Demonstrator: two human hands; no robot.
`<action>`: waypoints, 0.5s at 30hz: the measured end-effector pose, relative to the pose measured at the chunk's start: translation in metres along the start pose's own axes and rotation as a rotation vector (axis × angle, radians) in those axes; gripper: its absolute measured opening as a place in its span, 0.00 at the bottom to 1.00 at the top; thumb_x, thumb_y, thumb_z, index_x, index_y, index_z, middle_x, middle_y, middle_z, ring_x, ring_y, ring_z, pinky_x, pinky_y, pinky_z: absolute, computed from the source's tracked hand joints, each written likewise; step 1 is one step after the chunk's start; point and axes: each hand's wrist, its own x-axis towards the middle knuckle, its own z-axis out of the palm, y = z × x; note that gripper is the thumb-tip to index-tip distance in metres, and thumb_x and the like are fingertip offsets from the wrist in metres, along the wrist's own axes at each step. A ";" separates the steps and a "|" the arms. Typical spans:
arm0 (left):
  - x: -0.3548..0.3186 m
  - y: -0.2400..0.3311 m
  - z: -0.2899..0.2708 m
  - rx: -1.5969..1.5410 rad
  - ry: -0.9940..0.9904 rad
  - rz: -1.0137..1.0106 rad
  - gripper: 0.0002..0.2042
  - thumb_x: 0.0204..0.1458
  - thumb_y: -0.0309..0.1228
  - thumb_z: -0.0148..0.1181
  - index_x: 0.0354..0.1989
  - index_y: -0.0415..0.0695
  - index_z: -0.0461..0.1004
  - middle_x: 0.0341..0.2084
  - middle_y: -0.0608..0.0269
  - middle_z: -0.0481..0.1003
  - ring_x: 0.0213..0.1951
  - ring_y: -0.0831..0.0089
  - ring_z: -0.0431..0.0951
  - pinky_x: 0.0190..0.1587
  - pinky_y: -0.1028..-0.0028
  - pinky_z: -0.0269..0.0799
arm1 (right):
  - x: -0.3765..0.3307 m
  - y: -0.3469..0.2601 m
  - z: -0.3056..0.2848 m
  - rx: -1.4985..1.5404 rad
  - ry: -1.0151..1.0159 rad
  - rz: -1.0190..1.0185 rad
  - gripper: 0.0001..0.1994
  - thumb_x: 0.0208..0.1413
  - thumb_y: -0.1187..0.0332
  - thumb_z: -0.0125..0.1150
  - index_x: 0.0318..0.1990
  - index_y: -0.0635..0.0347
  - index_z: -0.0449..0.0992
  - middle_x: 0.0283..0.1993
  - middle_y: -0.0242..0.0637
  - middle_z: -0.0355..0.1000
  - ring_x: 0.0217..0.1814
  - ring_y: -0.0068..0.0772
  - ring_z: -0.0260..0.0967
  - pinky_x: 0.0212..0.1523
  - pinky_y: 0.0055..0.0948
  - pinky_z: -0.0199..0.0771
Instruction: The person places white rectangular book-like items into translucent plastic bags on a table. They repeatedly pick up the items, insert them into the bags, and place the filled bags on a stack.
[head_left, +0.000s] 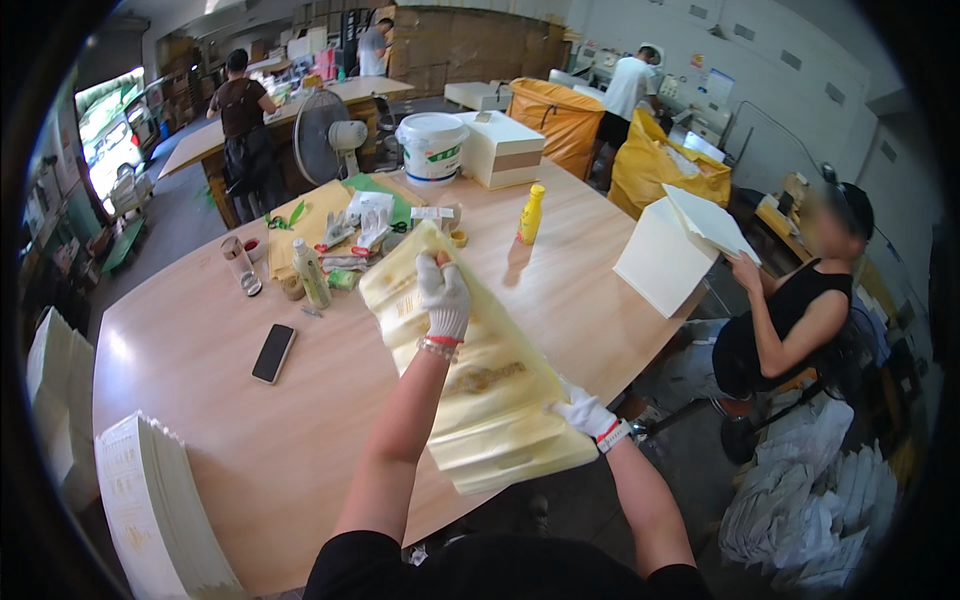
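Observation:
A creased pale yellow bag (480,400) with gold print is stretched at a slant in front of me, over the table's near edge. A slot like a handle hole shows near its lower end. My left hand (441,292), in a white knitted glove, is closed on the bag near its far end. At the near right corner my right hand (585,413), gloved as well, grips the bag's edge. Its fingers are partly hidden. Beyond the bag stands a yellow bottle (531,215), apart from both hands.
On the wooden table (330,440) lie a phone (273,353), a white bottle (310,274), gloves (372,222) and scissors. A white bucket (431,148) and box (502,150) stand behind. Folded white bags (160,510) stand at left. A seated person (800,310) handles a white box (672,255).

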 end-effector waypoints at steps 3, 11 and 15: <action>0.011 -0.029 0.029 0.146 -0.053 -0.170 0.08 0.54 0.29 0.48 0.34 0.35 0.63 0.24 0.50 0.68 0.27 0.60 0.69 0.32 0.66 0.65 | 0.046 0.005 -0.025 0.338 -0.277 0.293 0.24 0.53 0.59 0.57 0.54 0.63 0.65 0.48 0.38 0.70 0.46 0.29 0.66 0.49 0.30 0.65; -0.189 -0.081 -0.075 1.086 -0.553 -0.401 0.38 0.43 0.46 0.58 0.59 0.37 0.53 0.60 0.37 0.49 0.60 0.45 0.53 0.58 0.52 0.50 | 0.041 0.116 -0.001 -0.404 0.105 0.211 0.32 0.44 0.53 0.62 0.57 0.53 0.59 0.50 0.48 0.64 0.52 0.52 0.61 0.49 0.45 0.63; -0.253 -0.049 -0.095 1.172 -0.503 -0.640 0.34 0.45 0.43 0.56 0.58 0.37 0.54 0.58 0.38 0.50 0.59 0.41 0.50 0.60 0.56 0.50 | 0.026 0.116 0.020 -0.236 0.059 0.173 0.28 0.47 0.60 0.58 0.57 0.54 0.59 0.52 0.48 0.62 0.52 0.53 0.59 0.49 0.46 0.63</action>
